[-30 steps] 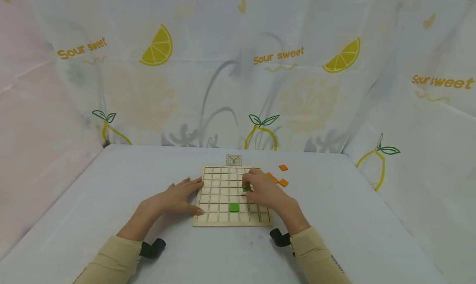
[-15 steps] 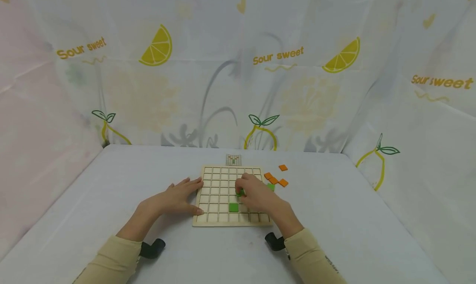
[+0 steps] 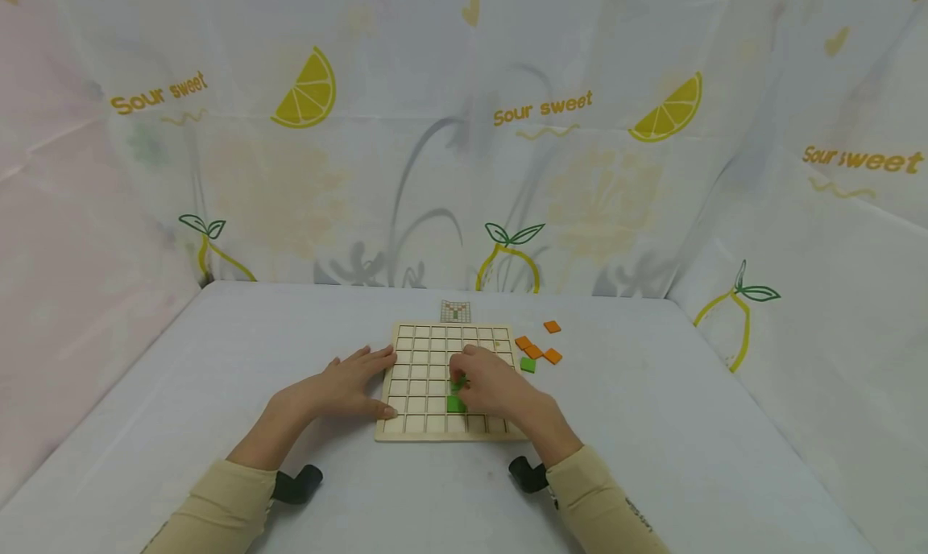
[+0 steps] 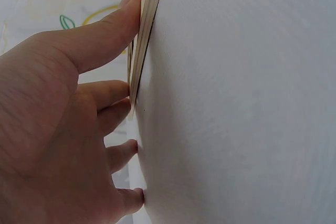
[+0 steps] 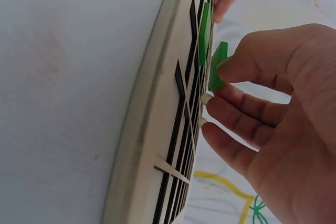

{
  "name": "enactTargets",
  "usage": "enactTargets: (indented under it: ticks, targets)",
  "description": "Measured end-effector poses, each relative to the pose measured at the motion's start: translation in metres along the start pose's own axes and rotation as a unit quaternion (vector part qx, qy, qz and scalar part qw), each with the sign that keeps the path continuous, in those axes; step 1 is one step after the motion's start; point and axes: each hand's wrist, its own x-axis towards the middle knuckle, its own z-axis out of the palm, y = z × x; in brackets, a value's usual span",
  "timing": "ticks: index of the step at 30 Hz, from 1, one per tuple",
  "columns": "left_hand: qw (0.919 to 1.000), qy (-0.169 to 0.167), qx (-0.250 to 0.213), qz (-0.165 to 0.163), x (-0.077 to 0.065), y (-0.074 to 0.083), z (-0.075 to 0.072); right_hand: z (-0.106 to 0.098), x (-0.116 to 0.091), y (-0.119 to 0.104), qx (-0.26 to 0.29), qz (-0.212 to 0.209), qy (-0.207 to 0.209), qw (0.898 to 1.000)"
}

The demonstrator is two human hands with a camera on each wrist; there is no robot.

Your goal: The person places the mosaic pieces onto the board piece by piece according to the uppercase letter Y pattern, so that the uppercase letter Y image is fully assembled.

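A wooden grid board [image 3: 428,437] lies flat on the white table. My left hand [image 3: 351,385] rests along its left edge with fingers spread; the left wrist view shows the thumb and fingertips touching the board's side [image 4: 147,30]. Above the middle cells, my right hand [image 3: 493,385] pinches a small green square tile [image 5: 218,66] between thumb and fingers. Just nearer than that tile, another green tile [image 3: 455,405] lies in a cell of the grid. In the right wrist view the held tile is tilted, close to the board's surface; whether it touches cannot be told.
Right of the board lie a loose green tile [image 3: 528,365] and several orange tiles [image 3: 553,357]. Behind the board's far edge is a small pattern card [image 3: 455,311]. A printed cloth [image 3: 464,175] hangs at the back of the table.
My right hand has moved left and slightly nearer over the board with the green tile, uncovering the loose green tile at the right. The left hand stays in place.
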Motion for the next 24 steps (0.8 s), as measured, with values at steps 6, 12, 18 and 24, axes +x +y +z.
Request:
enactTargets:
  ticks: [6,12,18,24]
  targets:
    - [1.0000,-0.002,0.001,0.000,0.0000,0.0000,-0.0006,0.0018,0.0005,-0.0017,-0.013,0.000,-0.004,1.000]
    - [1.0000,-0.004,-0.003,0.000,-0.0004,0.0012,-0.0013,0.0022,0.0006,-0.0030,-0.017,-0.007,-0.005,1.000]
    - [1.0000,-0.005,-0.008,-0.004,-0.0013,0.0011,0.0000,0.0032,0.0007,-0.0034,-0.022,-0.010,-0.003,1.000]
    - [1.0000,-0.003,-0.008,-0.004,-0.0016,0.0003,-0.0004,0.0015,0.0000,-0.0045,-0.031,-0.010,-0.003,0.999]
